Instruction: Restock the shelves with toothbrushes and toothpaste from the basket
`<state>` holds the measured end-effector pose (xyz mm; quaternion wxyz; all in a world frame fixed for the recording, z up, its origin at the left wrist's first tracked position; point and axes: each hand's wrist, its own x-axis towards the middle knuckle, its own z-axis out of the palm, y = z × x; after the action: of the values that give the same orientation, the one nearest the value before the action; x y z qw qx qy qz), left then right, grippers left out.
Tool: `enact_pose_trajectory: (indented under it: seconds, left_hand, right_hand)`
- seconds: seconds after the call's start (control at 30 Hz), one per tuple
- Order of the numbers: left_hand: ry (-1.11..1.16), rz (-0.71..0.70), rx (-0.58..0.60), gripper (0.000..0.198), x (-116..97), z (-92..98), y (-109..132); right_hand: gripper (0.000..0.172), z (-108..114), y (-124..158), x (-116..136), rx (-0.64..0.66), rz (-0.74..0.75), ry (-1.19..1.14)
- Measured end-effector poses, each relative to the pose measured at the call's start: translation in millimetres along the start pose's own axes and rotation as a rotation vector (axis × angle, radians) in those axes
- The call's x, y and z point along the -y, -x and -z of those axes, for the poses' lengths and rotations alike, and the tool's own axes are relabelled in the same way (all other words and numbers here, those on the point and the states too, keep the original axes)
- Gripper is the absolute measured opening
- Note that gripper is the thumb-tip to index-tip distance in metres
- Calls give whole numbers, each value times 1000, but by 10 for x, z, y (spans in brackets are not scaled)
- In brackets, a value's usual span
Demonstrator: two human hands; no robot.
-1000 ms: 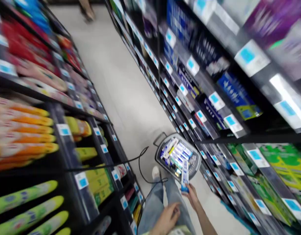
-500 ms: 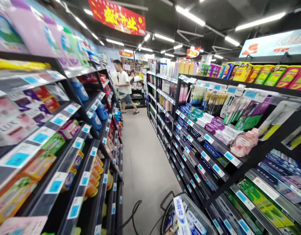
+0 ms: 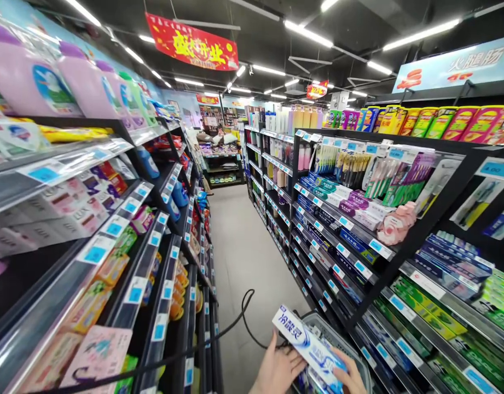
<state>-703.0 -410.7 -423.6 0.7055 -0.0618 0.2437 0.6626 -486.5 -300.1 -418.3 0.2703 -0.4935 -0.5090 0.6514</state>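
A white and blue toothpaste box (image 3: 303, 339) is tilted over a grey shopping basket (image 3: 362, 350) at the bottom of the view. My right hand (image 3: 350, 375) grips the box by its lower right end, the thumb lying across it. Beside the box's left edge, my left hand (image 3: 278, 365) is open with the palm up and its fingers apart. Whether those fingertips touch the box I cannot tell. More blue and white packs lie in the basket, mostly hidden by the box and hands.
Shelves of boxed soap (image 3: 91, 306) line the left side. On the right stand shelves of toothpaste boxes (image 3: 358, 246) and hanging toothbrushes (image 3: 383, 180). A black cable (image 3: 219, 334) loops across the grey aisle floor (image 3: 243, 235).
Both my hands have come into clear view, and the toothpaste box is now raised and tilted in my right hand. A person walking at the aisle's far end has gone from view.
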Motion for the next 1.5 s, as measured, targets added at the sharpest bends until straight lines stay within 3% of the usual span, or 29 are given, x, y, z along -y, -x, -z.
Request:
enact_pose_trajectory:
  seconds: [0.13,0.3,0.37,0.43,0.53,0.67,1.07,1.5]
  left_hand:
    - [-85,51,139,87,90,-199,92]
    - [-131,-397,-55,62,-94,-381,206]
    - [-289,-516,-129,61,-184,-406,242]
    - [-480,-572,-159,63,-227,-401,277]
    - [-637,-560,-170,61,-190,-348,327]
    - [-640,-505,-218,56,-82,-250,350]
    - [-663,-505,-269,52,-87,-233,402]
    - [-608,-491,-287,52,-12,-207,386]
  right_hand:
    - [45,-17,73,39,-44,56,-118]
    - [38,-37,243,248,-26,68,-278]
    - [47,-34,274,346,17,112,-289]
    - [55,-31,290,414,-24,161,-274]
    - [58,-51,331,459,-99,222,-226]
    - [54,-109,398,440,-104,287,-224]
    - [54,-138,419,158,-122,228,-306]
    - [46,-67,451,90,-110,220,-349]
